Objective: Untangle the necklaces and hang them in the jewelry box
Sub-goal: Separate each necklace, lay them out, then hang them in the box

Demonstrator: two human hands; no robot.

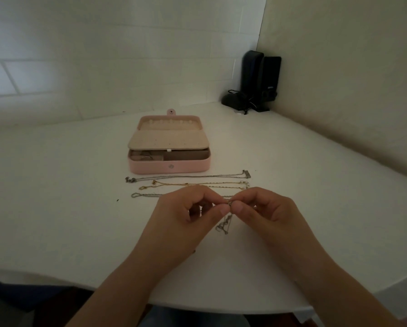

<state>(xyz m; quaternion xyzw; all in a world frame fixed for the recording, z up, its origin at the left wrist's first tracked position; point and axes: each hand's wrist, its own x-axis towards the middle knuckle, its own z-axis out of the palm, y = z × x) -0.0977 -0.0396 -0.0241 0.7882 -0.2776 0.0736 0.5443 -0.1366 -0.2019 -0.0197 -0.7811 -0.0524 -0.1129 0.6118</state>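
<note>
A pink jewelry box (169, 168) stands open at the middle of the white table, its beige lid panel (168, 140) raised with a row of pegs behind it. In front of it lie three chains stretched side by side: a silver necklace (188, 177), a gold necklace (193, 184) and a second silver chain (146, 195) nearest me. My left hand (193, 215) and my right hand (263, 213) meet fingertip to fingertip, both pinching a small silver necklace (225, 225) whose loose tangle hangs below my fingers just above the table.
Black speakers (260, 76) with a dark bundle of cable (235, 100) stand in the far right corner against the wall. The rounded table edge (197, 305) runs close in front of me. Walls close the table at the back and right.
</note>
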